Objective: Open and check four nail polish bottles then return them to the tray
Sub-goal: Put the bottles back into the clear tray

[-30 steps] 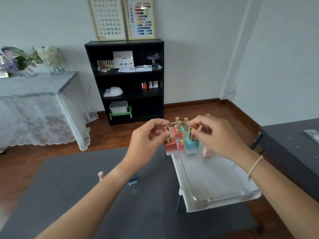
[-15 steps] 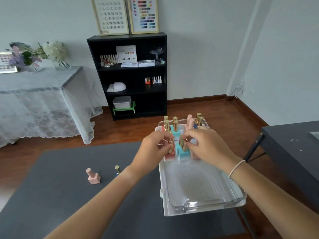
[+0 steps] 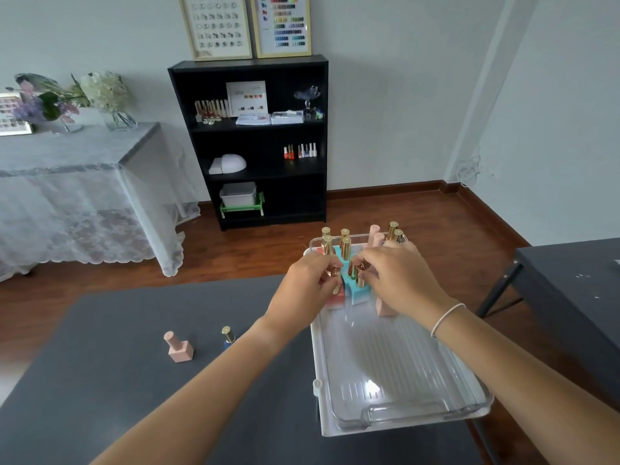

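A clear plastic tray [image 3: 399, 374] lies on the dark grey table [image 3: 100, 380], with several gold-capped and pink nail polish bottles bunched at its far end. My left hand [image 3: 303, 290] pinches the gold cap of a red-pink bottle [image 3: 336, 300] that rests in the tray. My right hand [image 3: 399, 280] grips the gold cap of a teal bottle [image 3: 359, 295] right beside it. A pink bottle [image 3: 385, 308] stands under my right palm. Outside the tray, a pink bottle [image 3: 179, 347] and a blue gold-capped bottle [image 3: 228, 337] stand on the table at the left.
The tray's near half holds nothing. A second dark table [image 3: 577, 297] stands close on the right. Beyond are a black shelf unit [image 3: 255, 142] with polish supplies and a lace-covered table [image 3: 77, 182] with flowers.
Both hands have come down with the two bottles, from above the tray's far end to its floor. The view has tilted lower, so the two bottles on the table now show.
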### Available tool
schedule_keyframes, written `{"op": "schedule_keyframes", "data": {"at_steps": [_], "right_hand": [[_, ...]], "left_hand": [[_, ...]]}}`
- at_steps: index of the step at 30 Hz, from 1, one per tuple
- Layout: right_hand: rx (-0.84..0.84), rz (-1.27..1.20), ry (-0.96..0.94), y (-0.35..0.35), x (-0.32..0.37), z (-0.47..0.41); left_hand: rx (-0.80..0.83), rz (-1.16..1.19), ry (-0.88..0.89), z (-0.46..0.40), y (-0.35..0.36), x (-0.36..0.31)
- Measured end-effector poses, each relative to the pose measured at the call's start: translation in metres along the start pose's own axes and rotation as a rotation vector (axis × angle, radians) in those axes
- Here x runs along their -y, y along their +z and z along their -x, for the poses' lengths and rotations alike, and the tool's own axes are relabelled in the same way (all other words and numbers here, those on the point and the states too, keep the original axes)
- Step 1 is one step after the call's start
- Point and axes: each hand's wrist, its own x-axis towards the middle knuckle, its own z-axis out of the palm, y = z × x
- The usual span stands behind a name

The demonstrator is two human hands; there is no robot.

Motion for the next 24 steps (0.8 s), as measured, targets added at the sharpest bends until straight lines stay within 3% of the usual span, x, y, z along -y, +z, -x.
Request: {"op": "schedule_keyframes", "data": {"at_steps": [9, 24], "right_hand": [[0.046, 0.011, 0.08, 0.013, -0.006, -0.019], [-0.057, -0.046, -0.013, 0.017, -0.004, -0.018]], "left_hand": [[-0.028, -0.025, 0.004, -0.017, 0.0, 0.005], [-0.035, -0.009, 0.044, -0.018, 0.0, 0.013]]}}
